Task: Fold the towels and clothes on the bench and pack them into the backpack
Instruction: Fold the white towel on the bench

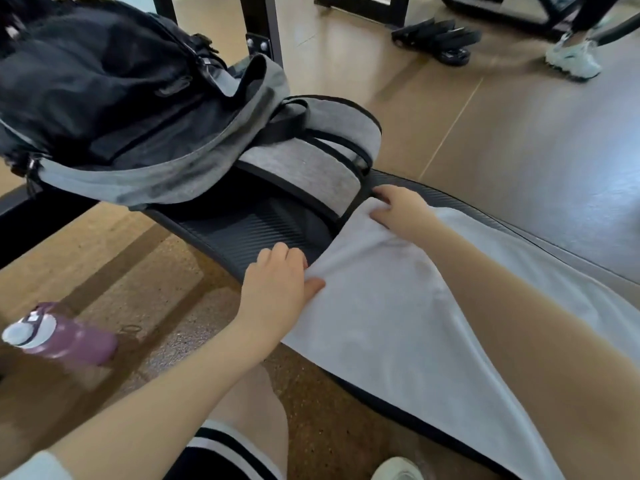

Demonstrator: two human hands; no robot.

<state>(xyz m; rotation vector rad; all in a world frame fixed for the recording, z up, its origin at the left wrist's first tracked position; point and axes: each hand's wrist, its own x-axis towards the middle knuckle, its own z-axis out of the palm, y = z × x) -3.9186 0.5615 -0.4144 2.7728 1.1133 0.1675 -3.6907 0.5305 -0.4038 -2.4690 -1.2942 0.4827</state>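
White terry towel (398, 306) lies flat along the ribbed black table (242, 230), its far edge at about 12 o'clock just short of the grey backpack (138, 109). Both hands pinch that edge: left hand (277, 282) at the near corner, right hand (401, 209) at the far one, though its fingertips blur into the cloth. Folding looks barely begun; next, I judge, the edge must be drawn toward 6 o'clock, corners kept level.
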